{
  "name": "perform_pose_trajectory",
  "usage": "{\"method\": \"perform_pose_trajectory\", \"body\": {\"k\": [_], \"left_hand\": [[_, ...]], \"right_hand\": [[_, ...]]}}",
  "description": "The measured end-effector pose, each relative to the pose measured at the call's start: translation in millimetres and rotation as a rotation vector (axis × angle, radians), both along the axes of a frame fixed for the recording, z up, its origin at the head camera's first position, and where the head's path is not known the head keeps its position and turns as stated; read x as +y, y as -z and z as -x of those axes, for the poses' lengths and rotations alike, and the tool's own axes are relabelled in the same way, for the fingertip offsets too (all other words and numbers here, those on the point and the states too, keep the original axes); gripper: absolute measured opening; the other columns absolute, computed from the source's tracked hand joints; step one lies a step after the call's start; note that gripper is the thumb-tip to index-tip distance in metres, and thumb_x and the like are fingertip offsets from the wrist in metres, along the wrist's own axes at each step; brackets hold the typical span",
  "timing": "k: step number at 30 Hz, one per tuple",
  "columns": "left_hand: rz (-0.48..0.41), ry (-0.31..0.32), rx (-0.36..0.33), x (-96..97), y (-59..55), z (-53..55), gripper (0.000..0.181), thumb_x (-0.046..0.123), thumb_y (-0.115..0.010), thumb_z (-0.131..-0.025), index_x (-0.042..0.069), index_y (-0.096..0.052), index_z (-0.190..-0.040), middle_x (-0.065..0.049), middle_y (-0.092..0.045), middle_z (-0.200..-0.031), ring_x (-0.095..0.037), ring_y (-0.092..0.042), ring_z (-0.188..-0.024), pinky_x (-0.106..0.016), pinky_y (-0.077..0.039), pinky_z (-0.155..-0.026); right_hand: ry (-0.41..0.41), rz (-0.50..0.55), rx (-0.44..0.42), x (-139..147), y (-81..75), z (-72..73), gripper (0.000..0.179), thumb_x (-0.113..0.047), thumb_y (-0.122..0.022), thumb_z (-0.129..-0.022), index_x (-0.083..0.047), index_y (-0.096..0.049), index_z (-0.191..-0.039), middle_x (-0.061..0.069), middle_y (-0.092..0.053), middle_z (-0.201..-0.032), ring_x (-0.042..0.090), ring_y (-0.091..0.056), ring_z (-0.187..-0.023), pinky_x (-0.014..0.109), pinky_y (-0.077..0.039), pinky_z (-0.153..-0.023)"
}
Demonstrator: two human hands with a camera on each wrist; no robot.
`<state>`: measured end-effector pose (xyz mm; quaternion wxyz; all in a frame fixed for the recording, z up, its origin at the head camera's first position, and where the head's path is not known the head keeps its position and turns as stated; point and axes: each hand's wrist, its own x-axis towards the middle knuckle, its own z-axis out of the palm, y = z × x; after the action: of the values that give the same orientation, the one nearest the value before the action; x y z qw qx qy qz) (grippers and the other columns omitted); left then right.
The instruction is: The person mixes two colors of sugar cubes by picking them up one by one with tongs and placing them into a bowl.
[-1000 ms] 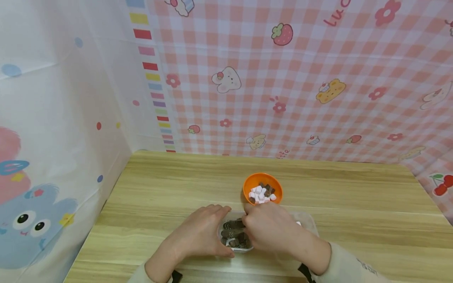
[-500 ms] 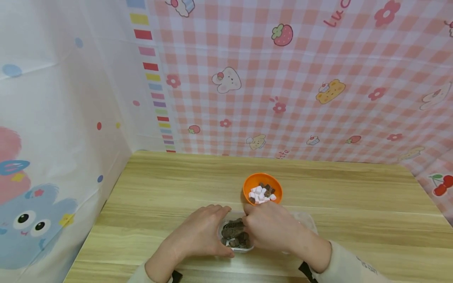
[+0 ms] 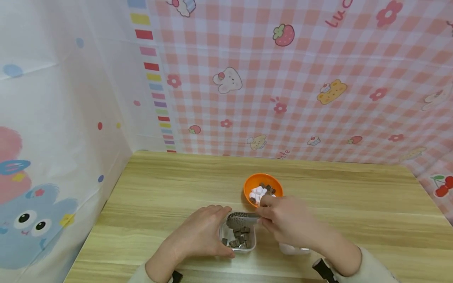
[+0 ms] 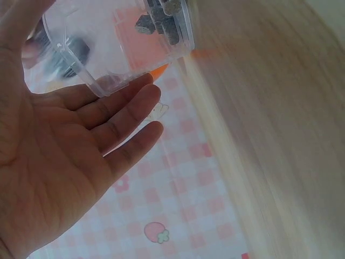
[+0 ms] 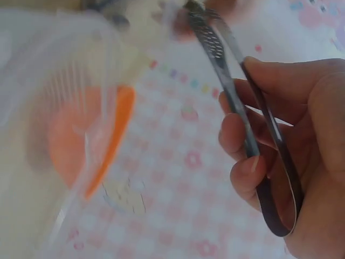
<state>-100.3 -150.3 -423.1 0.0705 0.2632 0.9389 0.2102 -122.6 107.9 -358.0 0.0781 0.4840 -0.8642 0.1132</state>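
tongs (image 3: pixel 245 220), long silvery metal, gripped in the right hand (image 3: pixel 295 222), point crosswise toward the left hand (image 3: pixel 199 232), gripping a clear plastic box (image 4: pixel 97 32); pink-checked cloth (image 3: pixel 255 59) beyond reads "life".

We see two bare hands, left (image 3: pixel 199 234) and right (image 3: pixel 291 220), emerging from long sleeves of a pale greyish cream. The left sleeve (image 3: pixel 139 276) shows only a corner; of the right sleeve (image 3: pixel 368 268) we see more, plain-edged at the cuff. Beside each cuff we make out a black fitting, the left one (image 3: pixel 176 276) a small tab, the right one (image 3: pixel 323 269) longer and strip-like.
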Motion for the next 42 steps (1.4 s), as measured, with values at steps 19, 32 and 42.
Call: {"method": "perform_pose_trajectory", "body": {"k": [19,32,42], "left_hand": [[0.006,-0.017,-0.035,1.8,-3.1,-1.0,0.108,0.057,-0.096,-0.06,0.001,-0.058,-0.143,-0.013,-0.067,-0.134,-0.027,-0.063,-0.121,-0.048,-0.049,-0.109],[0.006,-0.023,-0.056,1.1,-2.6,-1.1,0.108,0.056,-0.096,-0.062,0.002,-0.056,-0.146,-0.016,-0.063,-0.142,-0.033,-0.059,-0.131,-0.051,-0.045,-0.114],[0.0,-0.015,-0.034,0.7,-2.5,-1.7,0.108,0.056,-0.097,-0.06,0.0,-0.057,-0.145,-0.016,-0.065,-0.139,-0.032,-0.061,-0.127,-0.05,-0.047,-0.112]], "right_hand": [[0.245,0.293,0.18,71,7.3,27.4,0.026,-0.004,-0.085,-0.08,0.0,-0.08,-0.105,0.008,-0.074,-0.101,0.01,-0.064,-0.065,0.024,-0.052,-0.052],[0.291,0.277,0.183,81,15.7,27.1,0.025,-0.021,-0.083,-0.087,-0.003,-0.081,-0.105,0.008,-0.074,-0.1,0.009,-0.062,-0.061,0.025,-0.048,-0.049],[0.158,0.244,0.226,60,3.8,15.2,0.065,-0.059,-0.04,-0.108,-0.007,-0.079,-0.104,-0.001,-0.072,-0.098,0.009,-0.067,-0.07,0.026,-0.055,-0.055]]}}
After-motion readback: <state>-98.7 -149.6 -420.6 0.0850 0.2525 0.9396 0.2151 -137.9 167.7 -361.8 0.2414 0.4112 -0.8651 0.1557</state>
